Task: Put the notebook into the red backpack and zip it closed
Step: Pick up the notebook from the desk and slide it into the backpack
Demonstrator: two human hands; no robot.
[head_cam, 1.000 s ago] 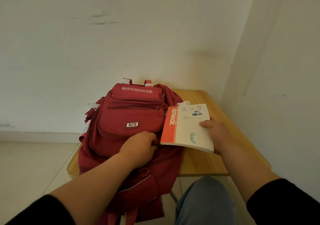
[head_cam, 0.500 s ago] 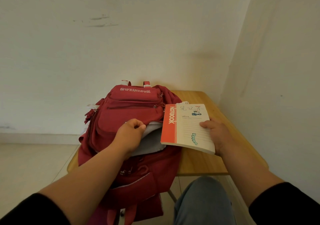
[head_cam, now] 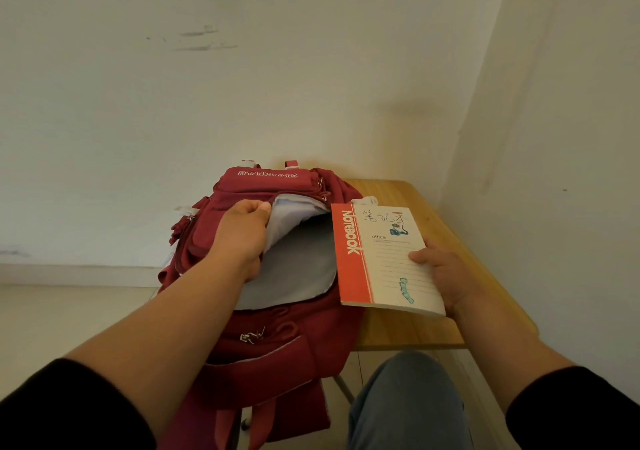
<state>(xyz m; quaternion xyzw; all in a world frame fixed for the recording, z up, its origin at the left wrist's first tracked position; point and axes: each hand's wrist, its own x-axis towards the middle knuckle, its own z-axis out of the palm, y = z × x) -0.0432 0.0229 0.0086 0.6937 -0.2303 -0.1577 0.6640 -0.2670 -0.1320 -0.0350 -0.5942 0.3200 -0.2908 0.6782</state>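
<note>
The right hand (head_cam: 446, 276) grips a white notebook with an orange-red spine (head_cam: 382, 259) above the wooden table (head_cam: 450, 228). The left hand (head_cam: 242, 231) pinches the flap of the red fabric backpack (head_cam: 277, 338), exposing grey lining.

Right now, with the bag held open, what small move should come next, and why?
Probably the right hand should swing the orange-spined paper notebook leftward, spine first, into the grey-lined opening. The left hand holds up the flap of the red fabric backpack, and the notebook sits just beside the opening, not yet inside.
</note>
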